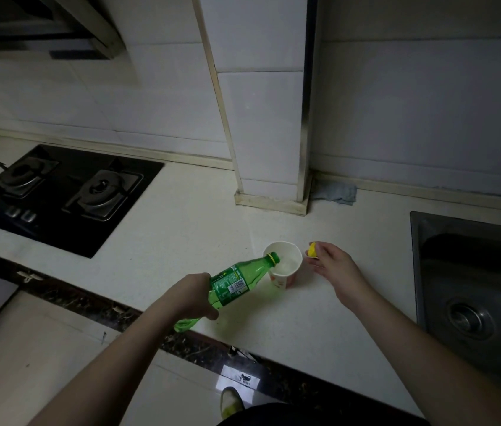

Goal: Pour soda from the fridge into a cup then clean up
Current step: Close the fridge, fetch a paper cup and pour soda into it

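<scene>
The pale table (181, 241) carries everything here, with a black two-burner stove (65, 195) set into it at the left, a steel sink (473, 287) let in at the right, and a grey rag (335, 193) bunched against the wall behind a tiled pillar.

The step in hand looks to be the pour itself. The green bottle (237, 281) is tipped well over toward the right, its open neck just above the rim of the cup (284, 265), and pale fizzy liquid already shows inside. The left hand (192, 295) is wrapped round the lower body of the bottle and carries its whole weight. The cup, white paper with an orange print, stands upright on the table near the middle, between the two hands, with nothing steadying it.

The right hand (332, 265) rests just to the right of the cup, apart from it, and pinches the yellow cap (313, 250) between thumb and fingertips.

How full the cup is cannot be read exactly. My judgement is that the next move calls for tilting the bottle back upright before the foam climbs, then bringing the cap to the neck and screwing it on, after which the bottle should go back to the fridge.
</scene>
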